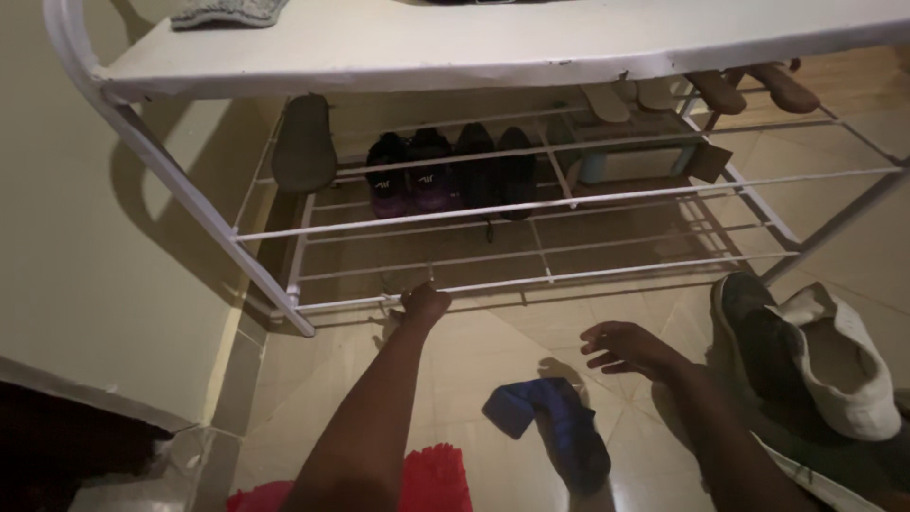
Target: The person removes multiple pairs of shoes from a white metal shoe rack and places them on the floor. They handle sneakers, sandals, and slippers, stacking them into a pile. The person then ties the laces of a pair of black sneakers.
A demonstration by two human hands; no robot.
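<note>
My left hand (425, 301) reaches to the front bottom rail of a white metal shoe rack (531, 205) and is closed on or against something small there; I cannot tell what it is. My right hand (626, 347) hovers open above the tiled floor with its fingers spread, holding nothing. A blue cloth (555, 422) lies on the floor just below and between my hands. A red cloth (431, 479) shows at the bottom edge under my left arm.
Purple-and-black sneakers (409, 175) and black shoes (495, 169) sit on a lower rack shelf, slippers (749, 90) higher at the right. A black shoe (758, 332) and a white shoe (842, 360) lie on the floor at the right. A wall (104, 284) stands left.
</note>
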